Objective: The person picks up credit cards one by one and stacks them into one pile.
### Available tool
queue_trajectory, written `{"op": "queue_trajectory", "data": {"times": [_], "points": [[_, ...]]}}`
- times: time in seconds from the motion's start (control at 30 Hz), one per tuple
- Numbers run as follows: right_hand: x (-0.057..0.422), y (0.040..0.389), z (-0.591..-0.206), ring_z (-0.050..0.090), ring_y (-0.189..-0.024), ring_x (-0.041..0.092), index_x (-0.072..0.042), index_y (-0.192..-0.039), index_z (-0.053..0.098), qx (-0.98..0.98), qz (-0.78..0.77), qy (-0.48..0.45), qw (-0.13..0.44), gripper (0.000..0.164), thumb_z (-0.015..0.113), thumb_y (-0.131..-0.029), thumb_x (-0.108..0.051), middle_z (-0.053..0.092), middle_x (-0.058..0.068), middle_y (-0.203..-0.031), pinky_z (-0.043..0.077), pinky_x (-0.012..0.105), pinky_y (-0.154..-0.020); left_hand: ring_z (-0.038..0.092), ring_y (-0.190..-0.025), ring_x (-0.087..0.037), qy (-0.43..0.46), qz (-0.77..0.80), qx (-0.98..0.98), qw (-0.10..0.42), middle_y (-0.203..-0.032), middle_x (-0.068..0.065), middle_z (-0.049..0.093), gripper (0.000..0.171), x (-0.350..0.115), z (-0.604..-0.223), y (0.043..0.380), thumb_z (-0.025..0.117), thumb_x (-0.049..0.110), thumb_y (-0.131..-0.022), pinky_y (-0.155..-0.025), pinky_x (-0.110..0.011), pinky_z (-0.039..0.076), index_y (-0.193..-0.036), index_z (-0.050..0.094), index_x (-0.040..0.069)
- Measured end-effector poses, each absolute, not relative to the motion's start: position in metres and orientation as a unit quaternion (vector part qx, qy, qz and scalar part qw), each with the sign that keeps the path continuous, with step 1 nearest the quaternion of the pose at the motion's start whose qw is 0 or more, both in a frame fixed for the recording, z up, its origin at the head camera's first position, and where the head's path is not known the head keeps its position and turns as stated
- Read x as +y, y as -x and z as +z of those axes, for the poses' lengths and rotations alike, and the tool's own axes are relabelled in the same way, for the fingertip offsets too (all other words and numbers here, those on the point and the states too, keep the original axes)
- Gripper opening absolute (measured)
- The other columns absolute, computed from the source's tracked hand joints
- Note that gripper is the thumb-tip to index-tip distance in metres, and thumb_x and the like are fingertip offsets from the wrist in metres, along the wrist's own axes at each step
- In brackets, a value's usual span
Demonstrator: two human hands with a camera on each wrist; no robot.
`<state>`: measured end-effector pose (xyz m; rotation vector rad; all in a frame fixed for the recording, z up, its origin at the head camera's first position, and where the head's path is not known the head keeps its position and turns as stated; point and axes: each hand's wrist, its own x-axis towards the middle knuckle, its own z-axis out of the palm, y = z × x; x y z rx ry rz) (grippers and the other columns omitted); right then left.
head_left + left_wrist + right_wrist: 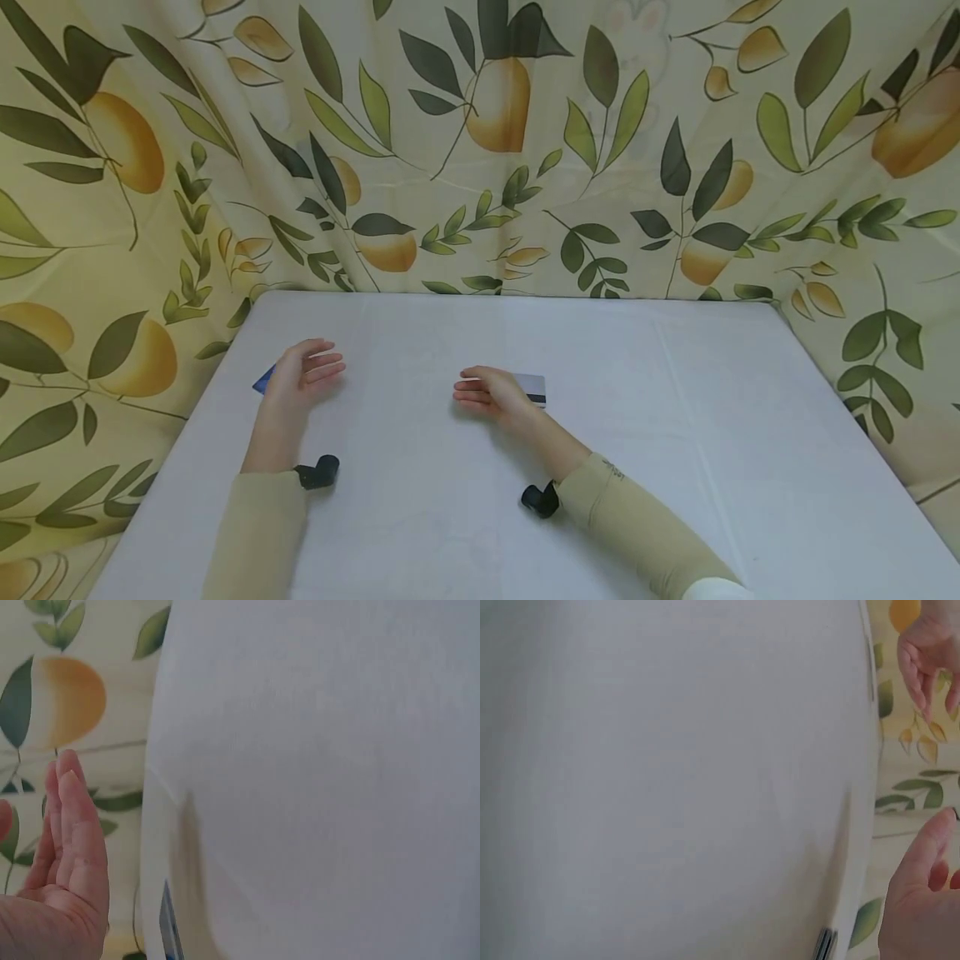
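Note:
My left hand is held over the left part of the table with its fingers extended and nothing in them. Partly hidden behind that hand is a blue flat piece, which also shows as a thin blue sliver in the left wrist view. My right hand, fingers stretched to the left, hovers around the middle and holds nothing. Just behind it lies a pale grey card with a black stripe, partly covered by the hand. In the right wrist view, a narrow striped edge shows at the bottom.
A white cloth covers the table. Behind and beside it hangs a curtain printed with leaves and fruit. Small black devices, one on the left wrist and one on the right wrist, stick out from the sleeves.

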<state>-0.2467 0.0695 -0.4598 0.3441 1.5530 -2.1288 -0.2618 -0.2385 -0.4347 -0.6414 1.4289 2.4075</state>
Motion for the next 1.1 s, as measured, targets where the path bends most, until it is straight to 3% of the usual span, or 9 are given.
{"op": "queue_trajectory", "data": {"times": [0.17, 0.43, 0.7, 0.9, 1.1], "points": [[0.052, 0.25, -0.464, 0.063, -0.081, 0.019, 0.011, -0.124, 0.045, 0.549, -0.786, -0.125, 0.255, 0.039, 0.046, -0.093, -0.014, 0.061, 0.012, -0.091, 0.05, 0.033, -0.087, 0.068, -0.077, -0.022, 0.18, 0.84, 0.496, 0.129, -0.08, -0.008, 0.069, 0.02, -0.266, -0.434, 0.26, 0.047, 0.021, -0.095, -0.084, -0.034, 0.051, -0.09, 0.061, 0.008], [0.025, 0.252, -0.469, 0.055, -0.108, 0.028, 0.007, -0.131, 0.041, 0.514, -0.806, -0.107, 0.273, 0.042, 0.042, -0.096, -0.017, 0.048, 0.027, -0.127, 0.041, 0.038, -0.099, 0.067, -0.083, -0.016, 0.099, 0.798, 0.573, 0.159, -0.087, -0.001, 0.07, 0.023, -0.309, -0.433, 0.259, 0.046, 0.031, -0.095, -0.079, -0.027, 0.053, -0.089, 0.062, 0.017], [-0.006, 0.252, -0.476, 0.043, -0.123, 0.035, 0.005, -0.132, 0.038, 0.475, -0.825, -0.1, 0.291, 0.043, 0.041, -0.096, -0.018, 0.042, 0.027, -0.133, 0.036, 0.041, -0.103, 0.066, -0.078, -0.012, 0.104, 0.774, 0.597, 0.186, -0.083, 0.004, 0.069, 0.034, -0.339, -0.429, 0.258, 0.039, 0.034, -0.097, -0.073, -0.023, 0.054, -0.081, 0.065, 0.02], [-0.027, 0.252, -0.48, 0.041, -0.124, 0.035, 0.004, -0.133, 0.038, 0.453, -0.831, -0.1, 0.307, 0.046, 0.042, -0.096, -0.023, 0.042, 0.026, -0.133, 0.034, 0.042, -0.104, 0.067, -0.078, -0.011, 0.131, 0.751, 0.626, 0.162, -0.081, 0.005, 0.069, 0.029, -0.35, -0.428, 0.257, 0.045, 0.042, -0.094, -0.074, -0.023, 0.054, -0.091, 0.058, 0.016], [-0.049, 0.249, -0.48, 0.036, -0.128, 0.036, 0.006, -0.136, 0.032, 0.399, -0.851, -0.099, 0.326, 0.051, 0.04, -0.096, -0.026, 0.037, 0.027, -0.136, 0.029, 0.044, -0.107, 0.066, -0.077, -0.009, 0.144, 0.756, 0.622, 0.146, -0.079, 0.006, 0.068, 0.035, -0.358, -0.43, 0.259, 0.047, 0.044, -0.093, -0.075, -0.023, 0.054, -0.099, 0.051, 0.01]]}}
